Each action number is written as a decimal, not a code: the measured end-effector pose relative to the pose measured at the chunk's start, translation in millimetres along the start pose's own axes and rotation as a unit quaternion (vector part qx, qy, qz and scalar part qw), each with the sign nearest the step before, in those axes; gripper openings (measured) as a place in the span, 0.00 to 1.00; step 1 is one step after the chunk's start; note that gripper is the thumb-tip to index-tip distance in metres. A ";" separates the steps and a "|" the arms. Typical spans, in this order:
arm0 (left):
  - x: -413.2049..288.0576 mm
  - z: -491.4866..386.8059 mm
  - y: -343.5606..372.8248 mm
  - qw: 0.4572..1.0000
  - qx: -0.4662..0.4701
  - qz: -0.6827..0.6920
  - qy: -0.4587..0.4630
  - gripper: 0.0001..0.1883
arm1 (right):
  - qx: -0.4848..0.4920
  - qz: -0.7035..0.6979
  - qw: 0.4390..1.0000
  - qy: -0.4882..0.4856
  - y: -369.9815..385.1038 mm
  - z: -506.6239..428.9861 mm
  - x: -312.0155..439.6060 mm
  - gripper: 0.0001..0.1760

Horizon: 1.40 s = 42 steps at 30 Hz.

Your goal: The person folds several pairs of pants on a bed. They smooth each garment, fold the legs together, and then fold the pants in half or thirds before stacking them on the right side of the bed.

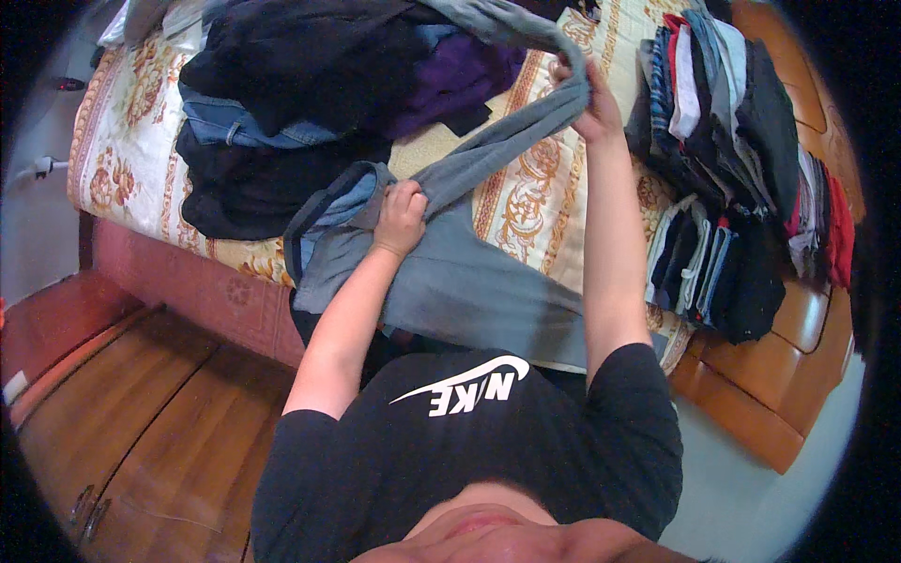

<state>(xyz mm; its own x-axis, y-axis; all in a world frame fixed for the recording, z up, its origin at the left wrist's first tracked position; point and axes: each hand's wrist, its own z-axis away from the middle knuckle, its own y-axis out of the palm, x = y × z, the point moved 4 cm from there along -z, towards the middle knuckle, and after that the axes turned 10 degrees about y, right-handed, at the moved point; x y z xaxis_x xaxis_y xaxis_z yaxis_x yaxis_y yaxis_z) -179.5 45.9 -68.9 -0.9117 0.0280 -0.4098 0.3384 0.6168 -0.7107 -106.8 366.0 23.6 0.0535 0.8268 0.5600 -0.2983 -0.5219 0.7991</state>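
A pair of grey trousers [479, 274] lies spread over the near edge of a patterned bed cover [528, 204], its waist opening to the left. My left hand [402, 218] is closed on the grey cloth near the waist. Farther up and to the right, my right hand [595, 102] holds a raised, stretched part of the grey garment, which loops back towards the top of the view. The fingertips of my right hand are partly hidden by the cloth.
A heap of dark clothes [303, 63] with blue denim [260, 130] and a purple piece [457, 77] lies beyond my left hand. Folded clothes [725, 105] stand in rows at the right, by a wooden bed board [795, 331]. A wooden cabinet [162, 422] is at the lower left.
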 end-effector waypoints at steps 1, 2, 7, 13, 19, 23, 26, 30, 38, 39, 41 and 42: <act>0.5 0.7 0.8 1.000 0.001 -0.009 -0.002 0.12 | 0.075 -0.042 0.994 -0.064 4.8 20.9 3.1 0.25; 0.7 1.4 1.5 1.000 0.002 -0.017 -0.004 0.12 | 0.112 -0.098 0.984 -0.096 3.1 40.0 5.5 0.29; 3.7 2.7 2.3 0.999 0.013 -0.032 0.003 0.13 | -0.437 0.028 0.801 -0.407 28.9 151.0 -4.3 0.16; 3.5 4.4 5.9 0.998 0.017 -0.048 -0.030 0.16 | -0.701 0.206 0.390 -0.560 57.1 252.9 -64.2 0.18; 1.4 -1.9 -0.9 0.999 -0.012 -0.005 -0.051 0.17 | -0.792 0.106 0.439 -0.410 24.8 369.2 -105.3 0.21; 8.7 -24.2 -17.4 1.000 0.000 -0.003 -0.013 0.13 | -0.806 0.094 0.467 -0.350 -28.3 424.6 -117.3 0.17; 5.6 -61.4 -54.1 0.997 0.042 -0.066 -0.020 0.10 | -0.797 0.266 0.397 -0.370 -0.5 436.4 -105.7 0.18; -13.5 -67.7 -127.9 0.990 -0.092 -0.101 0.039 0.07 | -0.813 0.388 0.303 -0.311 52.7 448.6 -88.3 0.18; -41.2 49.7 -127.8 0.957 0.077 -0.199 0.195 0.15 | -0.704 -0.098 0.666 -0.226 -93.2 487.1 -162.3 0.10; -44.8 62.3 -127.3 0.952 0.103 -0.203 0.205 0.17 | -0.712 -0.100 0.663 -0.208 -91.8 483.1 -174.2 0.10; -45.6 86.3 -115.1 0.941 0.151 -0.220 0.210 0.22 | -0.754 0.010 0.638 -0.153 -97.7 485.4 -186.2 0.14; -51.6 91.9 -107.1 0.928 0.165 -0.255 0.216 0.23 | -0.766 0.052 0.627 -0.130 -106.9 489.9 -194.1 0.15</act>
<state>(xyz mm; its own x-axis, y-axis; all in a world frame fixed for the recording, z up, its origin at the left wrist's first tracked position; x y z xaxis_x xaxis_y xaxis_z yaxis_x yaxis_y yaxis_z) -147.3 -93.9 -24.1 -0.9568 0.1555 0.2456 -0.1754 0.3648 -0.9144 381.6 158.5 -63.5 0.0531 0.6387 0.7677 -0.8680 0.4096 -0.2808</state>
